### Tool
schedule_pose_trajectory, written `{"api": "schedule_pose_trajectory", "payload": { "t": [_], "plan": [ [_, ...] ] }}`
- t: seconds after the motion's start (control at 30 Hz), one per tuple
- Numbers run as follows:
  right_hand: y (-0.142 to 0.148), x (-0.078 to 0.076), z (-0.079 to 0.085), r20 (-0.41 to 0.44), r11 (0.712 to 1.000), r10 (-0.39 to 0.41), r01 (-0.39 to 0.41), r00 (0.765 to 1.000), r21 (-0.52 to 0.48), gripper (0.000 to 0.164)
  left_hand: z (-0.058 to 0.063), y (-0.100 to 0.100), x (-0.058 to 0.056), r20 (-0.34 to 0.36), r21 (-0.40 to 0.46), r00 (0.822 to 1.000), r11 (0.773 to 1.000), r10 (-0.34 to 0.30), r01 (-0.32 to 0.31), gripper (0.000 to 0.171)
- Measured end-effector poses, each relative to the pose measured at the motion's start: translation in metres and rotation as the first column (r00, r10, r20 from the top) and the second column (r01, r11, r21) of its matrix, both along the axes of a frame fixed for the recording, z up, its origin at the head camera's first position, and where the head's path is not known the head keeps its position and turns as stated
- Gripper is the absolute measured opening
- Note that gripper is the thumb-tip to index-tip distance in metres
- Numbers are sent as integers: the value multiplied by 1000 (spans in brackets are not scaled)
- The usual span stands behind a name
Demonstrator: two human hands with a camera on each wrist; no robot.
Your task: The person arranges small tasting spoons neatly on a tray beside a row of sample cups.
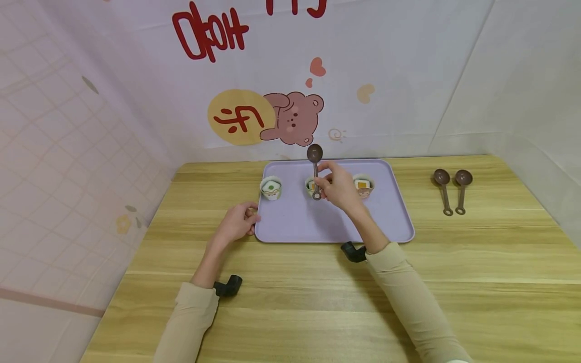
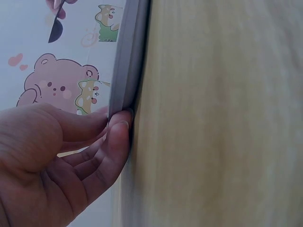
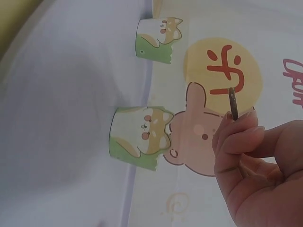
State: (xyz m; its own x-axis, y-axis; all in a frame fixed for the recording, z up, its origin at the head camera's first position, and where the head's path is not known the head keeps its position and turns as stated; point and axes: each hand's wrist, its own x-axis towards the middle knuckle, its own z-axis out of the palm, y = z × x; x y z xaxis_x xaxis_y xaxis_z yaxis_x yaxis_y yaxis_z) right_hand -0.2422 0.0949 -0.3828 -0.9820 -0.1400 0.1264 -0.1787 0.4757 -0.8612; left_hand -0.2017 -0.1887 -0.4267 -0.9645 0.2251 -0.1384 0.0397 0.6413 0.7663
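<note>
My left hand (image 1: 238, 222) pinches the left rim of the lilac tray (image 1: 290, 222) between thumb and fingers, as the left wrist view shows. Above the tray, my right hand (image 1: 339, 185) pinches the handle of a brown measuring spoon (image 1: 314, 153), bowl uppermost. Three small printed cups stand in a row on the tray. The left cup (image 1: 271, 194) shows white contents with a green dot. Partly hidden behind the spoon handle is the middle cup (image 3: 142, 135). The right cup (image 1: 365, 192), beyond my right hand, holds something white with an orange square.
Two more brown measuring spoons, a left one (image 1: 444, 191) and a right one (image 1: 462, 191), lie on the wooden table (image 1: 290, 302) right of the tray. Behind the table hangs a white printed cloth (image 1: 386, 60); patterned cloth (image 1: 68, 176) also covers the left side.
</note>
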Motion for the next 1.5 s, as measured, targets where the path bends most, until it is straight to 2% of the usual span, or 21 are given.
{"api": "schedule_pose_trajectory", "payload": {
  "t": [0.6, 1.07, 1.33, 1.5],
  "plan": [
    [-36, -10, -2, -7, 999, -15, 15, 1000, 32, 23, -4, -2, 0, -12, 8, 1000, 1000, 6, -6, 37],
    [-52, -17, -9, 61, 998, -29, 25, 998, 61, 17, -3, -1, -1, -9, 9, 1000, 1000, 0, 0, 38],
    [-63, -20, -13, 59, 983, -29, 18, 998, 185, 22, -4, -2, -1, -12, 13, 1000, 1000, -4, 4, 38],
    [-68, -21, -15, 87, 980, -6, -12, 996, 201, 18, -4, -2, -1, -15, 15, 1000, 1000, -4, 4, 38]
  ]
}}
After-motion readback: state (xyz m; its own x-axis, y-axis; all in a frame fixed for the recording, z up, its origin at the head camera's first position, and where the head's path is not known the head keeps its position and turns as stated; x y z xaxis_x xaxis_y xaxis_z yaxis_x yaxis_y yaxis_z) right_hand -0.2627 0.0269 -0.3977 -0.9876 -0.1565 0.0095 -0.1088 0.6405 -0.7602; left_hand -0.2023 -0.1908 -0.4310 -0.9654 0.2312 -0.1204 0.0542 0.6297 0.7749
